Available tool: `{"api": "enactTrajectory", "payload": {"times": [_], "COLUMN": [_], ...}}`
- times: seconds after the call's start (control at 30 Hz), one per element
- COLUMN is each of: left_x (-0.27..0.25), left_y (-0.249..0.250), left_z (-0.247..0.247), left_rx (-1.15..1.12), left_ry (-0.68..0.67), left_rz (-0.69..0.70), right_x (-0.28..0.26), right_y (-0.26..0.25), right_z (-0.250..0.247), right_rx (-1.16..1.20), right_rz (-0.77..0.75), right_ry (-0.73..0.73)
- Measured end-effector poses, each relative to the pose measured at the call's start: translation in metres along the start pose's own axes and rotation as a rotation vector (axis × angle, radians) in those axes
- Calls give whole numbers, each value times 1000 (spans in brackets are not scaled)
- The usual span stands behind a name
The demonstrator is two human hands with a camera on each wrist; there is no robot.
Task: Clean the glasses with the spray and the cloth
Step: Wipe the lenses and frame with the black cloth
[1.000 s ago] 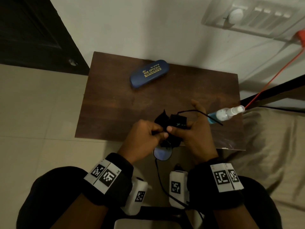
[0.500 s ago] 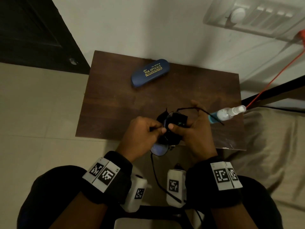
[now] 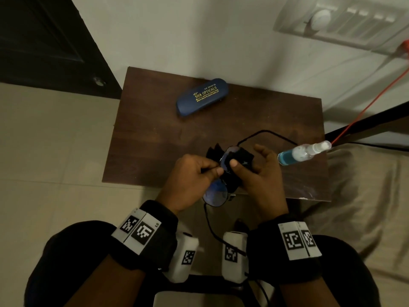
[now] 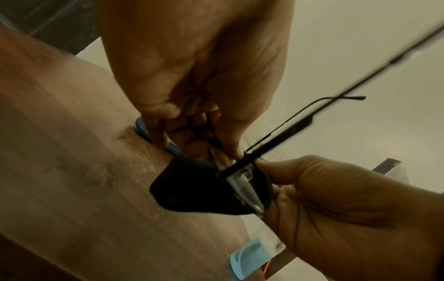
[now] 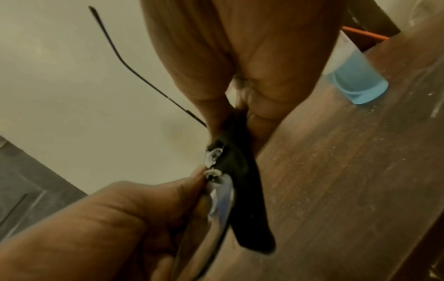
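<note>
Cloth-wrapped glasses [image 3: 215,193], toppled spray [image 3: 303,152]

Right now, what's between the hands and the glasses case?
In the head view, only bare table lies between the hands' cloth and the case.

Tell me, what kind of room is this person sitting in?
Probably a bedroom at home. A small wooden table stands against a wall with a switchboard, what looks like a bed with a beige sheet sits beside it, and a dark door is nearby.
</note>
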State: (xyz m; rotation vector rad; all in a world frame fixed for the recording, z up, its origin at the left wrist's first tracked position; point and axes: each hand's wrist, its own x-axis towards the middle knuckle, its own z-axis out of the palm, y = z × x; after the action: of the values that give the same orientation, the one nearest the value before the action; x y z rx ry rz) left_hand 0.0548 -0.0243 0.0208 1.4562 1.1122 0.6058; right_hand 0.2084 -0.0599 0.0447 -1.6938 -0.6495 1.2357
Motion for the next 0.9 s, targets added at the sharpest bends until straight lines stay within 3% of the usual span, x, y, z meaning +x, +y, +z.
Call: {"api": "enactTrajectory", "payload": {"times": [0.1,0.2,0.57,0.9], "left_x": [1,1,-1,2], "left_y": [-1,-1,3,3], "left_z": [0,1,9,0], "left_rx": [13,45,164,23], "left_ry": [-14,-29,-49,-9], "left_rz": [11,8,7,-34], "right_x": [1,0,4,-4], "right_y": [0,-3,-10,-7], "right_z": [-4,-6,-6,-3], "right_rx": [-146,-148,-59,-74], "right_rz": [-13,-67,-125,-116], "right_ry": [98,144,11,-29]}}
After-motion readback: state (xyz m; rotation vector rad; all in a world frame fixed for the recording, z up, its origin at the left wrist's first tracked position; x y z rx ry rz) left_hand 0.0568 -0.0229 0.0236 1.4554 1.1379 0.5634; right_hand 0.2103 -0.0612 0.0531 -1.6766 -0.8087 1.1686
